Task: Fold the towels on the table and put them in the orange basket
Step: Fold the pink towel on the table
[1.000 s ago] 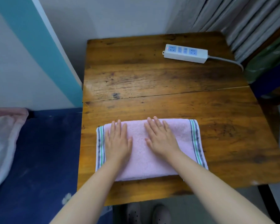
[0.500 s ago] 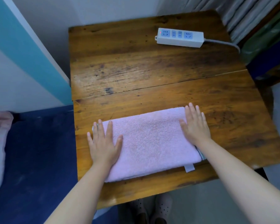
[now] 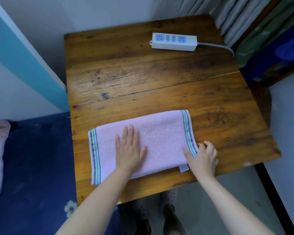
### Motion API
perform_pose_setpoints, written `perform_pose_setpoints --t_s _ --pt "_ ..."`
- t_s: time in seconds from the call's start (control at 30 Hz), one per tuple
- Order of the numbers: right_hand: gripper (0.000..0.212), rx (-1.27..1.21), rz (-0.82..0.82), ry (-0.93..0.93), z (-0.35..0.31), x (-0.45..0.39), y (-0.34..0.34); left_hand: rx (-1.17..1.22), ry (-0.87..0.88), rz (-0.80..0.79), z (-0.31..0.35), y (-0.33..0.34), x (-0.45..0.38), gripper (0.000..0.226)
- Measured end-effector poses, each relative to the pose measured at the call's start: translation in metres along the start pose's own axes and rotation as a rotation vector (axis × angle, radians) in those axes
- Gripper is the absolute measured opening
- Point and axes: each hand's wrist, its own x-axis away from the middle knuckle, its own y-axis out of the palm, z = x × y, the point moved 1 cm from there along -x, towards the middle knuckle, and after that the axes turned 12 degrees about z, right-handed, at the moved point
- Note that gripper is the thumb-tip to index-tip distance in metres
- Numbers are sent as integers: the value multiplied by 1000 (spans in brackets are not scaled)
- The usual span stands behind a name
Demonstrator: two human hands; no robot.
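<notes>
The left hand (image 3: 129, 150) lies flat, fingers straight, on the folded pink towel (image 3: 159, 138) near the table's (image 3: 143, 78) front edge. At three o'clock, the right hand (image 3: 203, 157) pinches the towel's striped end. A power strip (image 3: 174, 41) sits at one o'clock, far back.

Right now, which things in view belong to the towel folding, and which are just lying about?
Job: pink towel; left hand pressing flat on it; right hand pinching its striped end; table.
Lying about: power strip; blue bedding.
No orange basket in view.
</notes>
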Motion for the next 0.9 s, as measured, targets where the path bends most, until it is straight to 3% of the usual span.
perform_pose_setpoints --t_s 0.27,0.4,0.43,0.67,0.77,0.9 --pt "35 -47 -165 -165 -8 -8 0 -30 -109 -97 21 -1 -1 100" --pt "32 2 -177 -291 -4 -51 -18 15 -103 81 47 -13 -30 88" --pt "30 45 -174 -320 -5 -64 -23 47 -105 55 51 -17 -40 85" --pt "17 117 -302 -433 -3 -167 -60 249 -188 1 105 -35 -133 10" --pt "18 -58 -393 -388 0 -186 -57 404 -239 -57 124 -41 -171 34" --pt "30 -211 -537 -333 6 -196 -54 461 -254 -187 138 -44 -203 26"
